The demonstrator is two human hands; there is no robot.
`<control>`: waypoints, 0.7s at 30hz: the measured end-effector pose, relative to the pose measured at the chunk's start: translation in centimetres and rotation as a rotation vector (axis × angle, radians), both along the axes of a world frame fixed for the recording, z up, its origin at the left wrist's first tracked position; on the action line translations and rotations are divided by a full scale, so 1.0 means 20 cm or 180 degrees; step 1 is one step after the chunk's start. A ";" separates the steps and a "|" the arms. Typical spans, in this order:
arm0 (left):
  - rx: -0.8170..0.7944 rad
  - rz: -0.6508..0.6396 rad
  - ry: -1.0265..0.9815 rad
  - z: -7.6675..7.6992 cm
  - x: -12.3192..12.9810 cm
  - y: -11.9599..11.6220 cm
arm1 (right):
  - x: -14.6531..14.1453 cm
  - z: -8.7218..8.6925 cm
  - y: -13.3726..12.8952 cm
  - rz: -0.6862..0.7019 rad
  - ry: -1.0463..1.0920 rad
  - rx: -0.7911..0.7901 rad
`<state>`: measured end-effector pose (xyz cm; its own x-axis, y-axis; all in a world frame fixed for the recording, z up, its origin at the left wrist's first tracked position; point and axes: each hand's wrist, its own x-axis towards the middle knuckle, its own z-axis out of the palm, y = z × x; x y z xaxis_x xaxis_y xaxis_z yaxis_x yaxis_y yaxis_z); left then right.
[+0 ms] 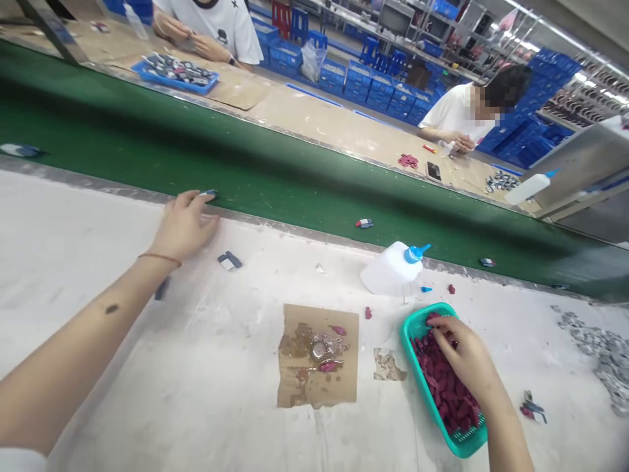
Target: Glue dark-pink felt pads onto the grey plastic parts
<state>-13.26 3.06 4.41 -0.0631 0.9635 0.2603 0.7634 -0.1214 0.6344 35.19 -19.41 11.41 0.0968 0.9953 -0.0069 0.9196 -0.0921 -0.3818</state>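
My left hand [187, 229] reaches to the near edge of the green conveyor belt. Its fingertips touch a small dark blue and white piece [209, 195], while the thumb stays apart from it. My right hand [464, 354] is over a teal plastic basket [417, 367] heaped with small dark red pieces [449, 393]. Its thumb and forefinger close on a dark red piece [433, 318] at the basket's far end. Between the hands lies a cardboard sheet [295, 380] with wet, shiny glue-like smears, a small round cap [318, 350] and two red pieces [330, 366].
A white squeeze bottle [390, 269] with a blue nozzle stands behind the basket. The green belt [295, 196] carries several small pieces. A blue-grey piece [230, 261] lies right of my left hand; grey pieces [597, 347] are heaped far right. Two people sit across the belt.
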 end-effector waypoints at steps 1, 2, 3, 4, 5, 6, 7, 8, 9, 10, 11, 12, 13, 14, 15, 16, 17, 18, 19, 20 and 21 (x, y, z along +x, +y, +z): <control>-0.0025 0.0077 -0.0013 -0.01 0.00 0.05 | -0.01 -0.02 -0.02 0.0157 -0.0158 -0.0139; -0.0050 0.0145 -0.0033 -0.02 0.00 0.09 | -0.02 -0.04 -0.04 0.0265 -0.0313 -0.0270; -0.0069 0.0189 -0.0060 -0.03 0.00 0.12 | -0.04 -0.05 -0.04 0.0320 -0.0446 -0.0397; -0.0074 0.0207 -0.0097 -0.04 0.00 0.14 | -0.06 -0.07 -0.04 0.0318 -0.0547 -0.0515; -0.0071 0.0224 -0.0141 -0.04 0.01 0.16 | -0.08 -0.08 -0.04 0.0281 -0.0606 -0.0616; -0.0066 0.0232 -0.0197 -0.04 0.02 0.17 | -0.10 -0.09 -0.04 0.0223 -0.0634 -0.0689; -0.0059 0.0238 -0.0263 -0.04 0.02 0.17 | -0.12 -0.09 -0.03 0.0156 -0.0641 -0.0726; -0.0060 0.0234 -0.0343 -0.03 0.03 0.17 | -0.13 -0.10 -0.03 0.0095 -0.0635 -0.0729; -0.0060 0.0233 -0.0438 -0.02 0.04 0.18 | -0.14 -0.10 -0.03 0.0049 -0.0621 -0.0714; -0.0060 0.0231 -0.0553 -0.01 0.05 0.17 | -0.14 -0.11 -0.03 0.0018 -0.0601 -0.0692; -0.0063 0.0224 -0.0694 0.00 0.07 0.17 | -0.14 -0.11 -0.03 -0.0012 -0.0584 -0.0666; -0.0075 0.0212 -0.0863 0.01 0.08 0.16 | -0.13 -0.11 -0.03 -0.0037 -0.0589 -0.0639; -0.0108 0.0196 -0.1062 0.02 0.11 0.14 | -0.12 -0.11 -0.04 -0.0057 -0.0550 -0.0591; -0.0176 0.0158 -0.1286 0.02 0.13 0.12 | -0.11 -0.11 -0.04 -0.0093 -0.0411 -0.0517; -0.0283 0.0101 -0.1520 0.03 0.17 0.08 | -0.10 -0.10 -0.05 -0.0174 -0.0139 -0.0420; -0.0421 0.0017 -0.1743 0.03 0.20 0.04 | -0.10 -0.10 -0.06 -0.0305 0.0264 -0.0307; -0.0575 -0.0092 -0.1940 0.04 0.24 -0.02 | -0.10 -0.09 -0.06 -0.0483 0.0764 -0.0191; -0.0766 -0.0229 -0.2134 0.04 0.28 -0.09 | -0.11 -0.07 -0.07 -0.0689 0.1300 -0.0080; -0.0937 -0.0359 -0.2290 0.05 0.33 -0.17 | -0.12 -0.06 -0.08 -0.0897 0.1789 0.0012; -0.1138 -0.0518 -0.2464 0.06 0.37 -0.25 | -0.15 -0.06 -0.08 -0.1066 0.2168 0.0079; -0.1509 -0.0650 -0.2845 0.07 0.41 -0.33 | -0.17 -0.05 -0.08 -0.1181 0.2460 0.0132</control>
